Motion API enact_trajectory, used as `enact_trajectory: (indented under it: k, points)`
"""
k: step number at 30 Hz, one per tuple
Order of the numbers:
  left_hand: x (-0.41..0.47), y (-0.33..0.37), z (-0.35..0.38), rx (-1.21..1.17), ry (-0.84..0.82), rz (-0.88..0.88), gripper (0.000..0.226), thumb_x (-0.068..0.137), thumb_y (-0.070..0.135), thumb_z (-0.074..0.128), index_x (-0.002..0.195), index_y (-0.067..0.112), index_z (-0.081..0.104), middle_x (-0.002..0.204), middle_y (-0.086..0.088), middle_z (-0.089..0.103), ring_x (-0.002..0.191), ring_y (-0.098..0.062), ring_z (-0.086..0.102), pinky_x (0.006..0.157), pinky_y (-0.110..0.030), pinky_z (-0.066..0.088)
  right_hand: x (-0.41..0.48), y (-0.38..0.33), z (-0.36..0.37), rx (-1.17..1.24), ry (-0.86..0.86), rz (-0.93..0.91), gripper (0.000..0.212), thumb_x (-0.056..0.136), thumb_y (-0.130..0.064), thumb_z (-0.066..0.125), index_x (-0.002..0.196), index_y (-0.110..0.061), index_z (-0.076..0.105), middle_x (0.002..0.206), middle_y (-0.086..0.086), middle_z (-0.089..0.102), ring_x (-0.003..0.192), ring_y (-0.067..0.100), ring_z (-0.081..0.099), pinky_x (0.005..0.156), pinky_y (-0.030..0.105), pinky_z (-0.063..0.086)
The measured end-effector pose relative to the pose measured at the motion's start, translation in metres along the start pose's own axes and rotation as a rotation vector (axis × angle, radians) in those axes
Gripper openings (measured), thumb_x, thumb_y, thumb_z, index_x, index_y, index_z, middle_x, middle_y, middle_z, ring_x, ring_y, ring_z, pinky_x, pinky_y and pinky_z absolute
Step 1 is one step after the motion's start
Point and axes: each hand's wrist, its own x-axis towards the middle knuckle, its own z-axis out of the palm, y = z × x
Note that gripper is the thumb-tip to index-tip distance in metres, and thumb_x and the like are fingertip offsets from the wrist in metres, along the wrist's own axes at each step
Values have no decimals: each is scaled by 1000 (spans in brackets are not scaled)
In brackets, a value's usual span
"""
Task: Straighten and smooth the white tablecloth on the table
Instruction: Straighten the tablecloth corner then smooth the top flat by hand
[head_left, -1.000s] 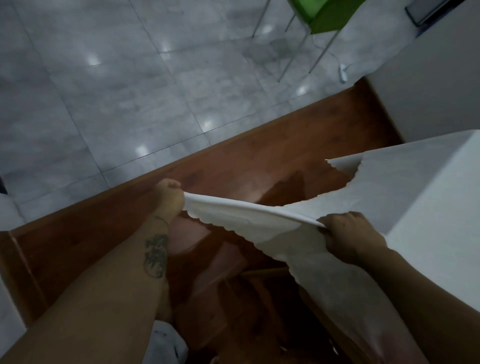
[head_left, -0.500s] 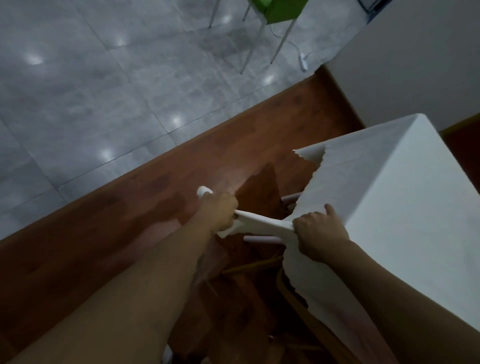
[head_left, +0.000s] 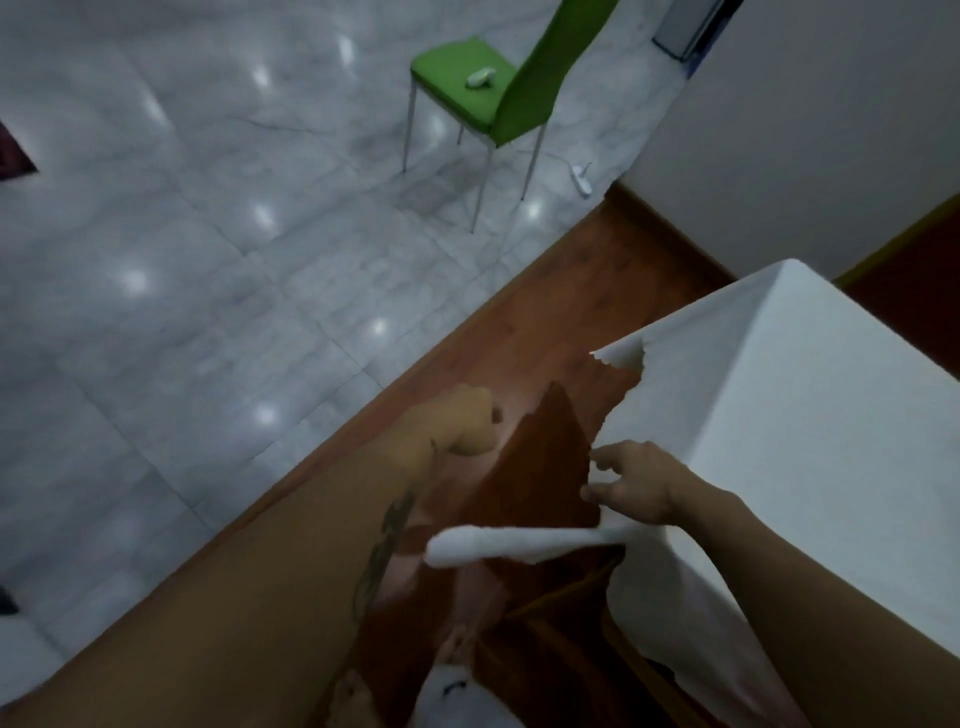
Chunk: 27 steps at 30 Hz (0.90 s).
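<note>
Over the table's corner, the white tablecloth (head_left: 810, 415) drapes with a scalloped hem, one flap jutting sideways. The right hand (head_left: 641, 488) pinches that hem with half-curled fingers; the left hand (head_left: 460, 426), blurred, is fisted and holds nothing.

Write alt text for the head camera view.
A person's right hand is at the hanging edge of a draped white tablecloth, a loose fold jutting out below it. The left hand, curled and blurred, is clear of the cloth; a green chair stands on grey tiles beyond.
</note>
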Motion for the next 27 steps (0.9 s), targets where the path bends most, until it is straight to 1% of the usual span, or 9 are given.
enact_trajectory:
  k: [3, 7, 9, 13, 16, 18, 20, 24, 27]
  points:
    - [1, 34, -48, 50, 9, 53, 50, 89, 11, 45, 137, 22, 55, 146, -5, 49, 129, -27, 49, 106, -42, 45, 2, 16, -33, 171, 104, 6, 68, 85, -52, 61, 143, -19, 46, 141, 4, 55, 124, 22, 55, 103, 36, 43]
    - [22, 85, -110, 116, 37, 105, 50, 90, 10, 43, 136, 20, 56, 145, -4, 50, 126, -26, 52, 98, -34, 47, 15, 47, -87, 408, 248, -5, 46, 85, -41, 64, 124, -17, 63, 124, 4, 67, 102, 18, 63, 91, 33, 50]
    - [44, 111, -134, 130, 48, 128, 48, 90, 12, 42, 136, 21, 57, 144, -4, 51, 125, -26, 54, 96, -32, 47, 26, 69, -115, 527, 300, 0, 44, 85, -40, 64, 123, -19, 65, 120, 2, 69, 99, 17, 65, 90, 33, 52]
    - [92, 163, -169, 174, -1, 160, 46, 90, 16, 46, 134, 21, 59, 140, -3, 55, 124, -22, 54, 101, -32, 47, 51, 121, -163, 677, 413, 88, 57, 88, -32, 64, 140, -16, 51, 136, 6, 59, 116, 20, 59, 91, 26, 45]
    - [135, 206, -191, 215, -17, 181, 45, 90, 17, 47, 134, 21, 59, 138, -2, 55, 121, -21, 55, 101, -32, 48, 68, 165, -198, 761, 525, 161, 55, 89, -24, 61, 142, -18, 48, 138, 7, 56, 120, 21, 56, 95, 32, 47]
    - [159, 236, -200, 258, -38, 207, 45, 91, 17, 47, 134, 21, 59, 139, -1, 55, 120, -21, 56, 101, -33, 48, 75, 191, -217, 808, 576, 214, 53, 90, -22, 60, 142, -20, 47, 137, 8, 55, 120, 24, 56, 93, 33, 48]
    - [182, 263, -203, 298, -75, 236, 44, 91, 17, 47, 133, 20, 59, 140, -2, 54, 118, -21, 57, 99, -32, 49, 81, 213, -227, 863, 600, 272, 54, 90, -20, 61, 142, -21, 46, 139, 9, 54, 121, 25, 55, 89, 32, 48]
    - [233, 312, -208, 380, -127, 292, 44, 91, 14, 49, 134, 18, 59, 139, -2, 54, 120, -20, 55, 99, -30, 47, 96, 253, -250, 922, 616, 355, 60, 86, -14, 59, 144, -18, 42, 147, 10, 46, 129, 27, 49, 94, 34, 45]
    - [269, 336, -205, 414, -174, 334, 44, 92, 13, 48, 134, 16, 58, 138, -4, 56, 111, -18, 56, 94, -29, 48, 106, 268, -263, 881, 586, 385, 66, 84, -15, 55, 147, -16, 37, 151, 10, 40, 133, 29, 44, 99, 36, 45]
